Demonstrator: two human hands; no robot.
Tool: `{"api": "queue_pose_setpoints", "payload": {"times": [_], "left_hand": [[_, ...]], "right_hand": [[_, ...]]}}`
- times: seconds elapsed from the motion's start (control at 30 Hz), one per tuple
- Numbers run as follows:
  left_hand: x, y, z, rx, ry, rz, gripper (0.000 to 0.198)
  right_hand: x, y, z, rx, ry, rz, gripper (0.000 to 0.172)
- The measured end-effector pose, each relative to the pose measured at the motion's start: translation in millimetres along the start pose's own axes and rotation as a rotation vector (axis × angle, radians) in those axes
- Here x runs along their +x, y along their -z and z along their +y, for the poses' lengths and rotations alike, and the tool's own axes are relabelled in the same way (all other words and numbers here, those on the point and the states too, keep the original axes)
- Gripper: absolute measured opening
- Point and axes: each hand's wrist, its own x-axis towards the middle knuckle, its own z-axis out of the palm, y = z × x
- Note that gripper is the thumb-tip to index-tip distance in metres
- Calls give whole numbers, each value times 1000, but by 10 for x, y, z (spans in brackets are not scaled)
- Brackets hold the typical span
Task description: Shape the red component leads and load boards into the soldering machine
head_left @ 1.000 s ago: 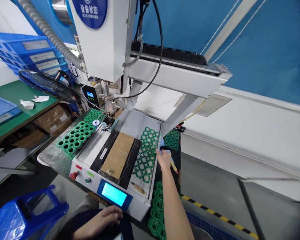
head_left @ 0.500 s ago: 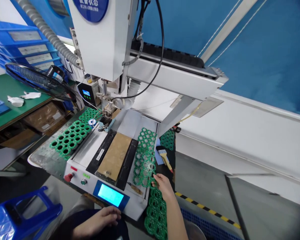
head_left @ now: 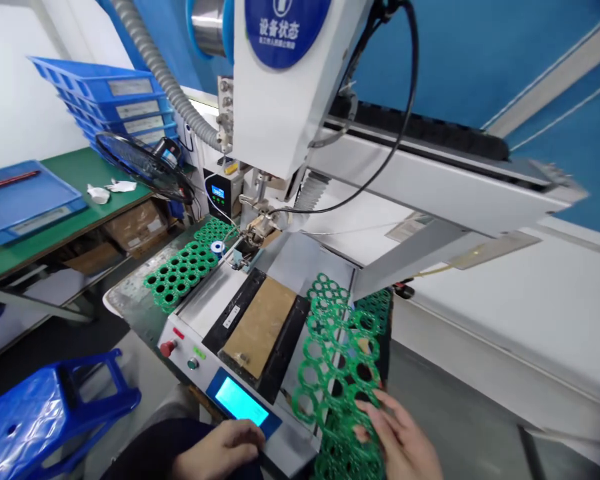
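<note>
My right hand [head_left: 403,433] pinches the near right edge of a green circuit board panel [head_left: 350,385] with rows of round holes. The panel is raised and tilted above the right side of a white benchtop machine. Under it, more green panels [head_left: 347,460] lie along the machine's right edge, partly covered. My left hand [head_left: 223,450] rests empty, fingers loosely curled, just below the machine's lit screen [head_left: 243,401]. On the machine bed, a tan plate [head_left: 263,327] sits between black rails.
Green panels [head_left: 183,269] lie left of the machine, near a solder spool [head_left: 218,249]. The machine's white head [head_left: 280,100] and cable hang over the bed. A red button [head_left: 167,348] is on the front. A blue stool [head_left: 45,413] stands lower left; a fan [head_left: 143,167] is behind.
My right hand has lifted a green panel from the machine's right side and drawn it nearer. The view has swung, shifting the scene rightward. My left hand stays by the screen.
</note>
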Motion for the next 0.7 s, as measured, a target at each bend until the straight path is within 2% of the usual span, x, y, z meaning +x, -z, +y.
{"api": "queue_pose_setpoints", "payload": {"times": [0.03,0.13,0.23,0.33,0.43,0.57,0.7], "left_hand": [[-13,20,46,46,-28,77,31],[-46,147,183,210,-123,334,36],[-19,361,311,417,-253,462,34],[126,586,389,655,-338,452,31],[361,751,377,865,-334,434,49],[618,871,268,1074,-338,388,69],[696,920,164,1213,-374,351,75]], "right_hand": [[9,-253,25,55,-59,-40,63],[59,-1001,155,104,-43,-149,65],[129,-1450,292,115,-30,-190,62],[185,-1593,373,89,-14,-204,61],[200,-1635,419,12,13,-209,60],[142,-1638,434,-170,94,-173,57],[86,-1521,297,-475,241,-70,44]]}}
